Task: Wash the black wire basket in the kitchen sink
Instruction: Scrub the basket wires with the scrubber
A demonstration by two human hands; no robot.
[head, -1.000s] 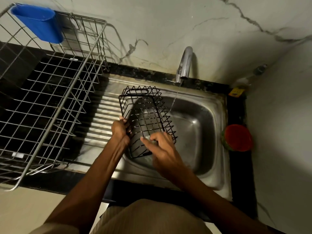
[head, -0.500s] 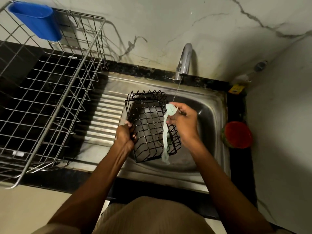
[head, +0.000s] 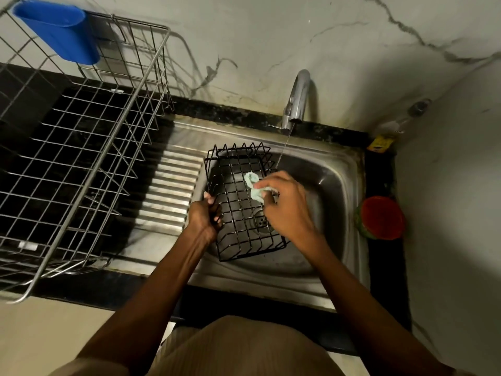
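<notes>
The black wire basket (head: 238, 213) is held over the steel sink (head: 333, 191), its open side facing me. My left hand (head: 203, 217) grips the basket's left rim. My right hand (head: 284, 206) pinches a pale green cloth (head: 254, 187) and presses it on the basket's inner grid near the right side. A thin stream of water falls from the tap (head: 296, 101) just behind my right hand. The drain (head: 261, 219) shows through the wires.
A large steel dish rack (head: 81, 164) with a blue plastic cup (head: 59, 33) stands on the black counter at the left. The ribbed drainboard (head: 168, 191) lies beside the sink. A red-lidded container (head: 382, 217) sits on the right ledge, close to the wall.
My right hand has brought the cloth down from the basket's far right edge onto the inner grid, bunched now instead of hanging. The basket has tilted more open toward me.
</notes>
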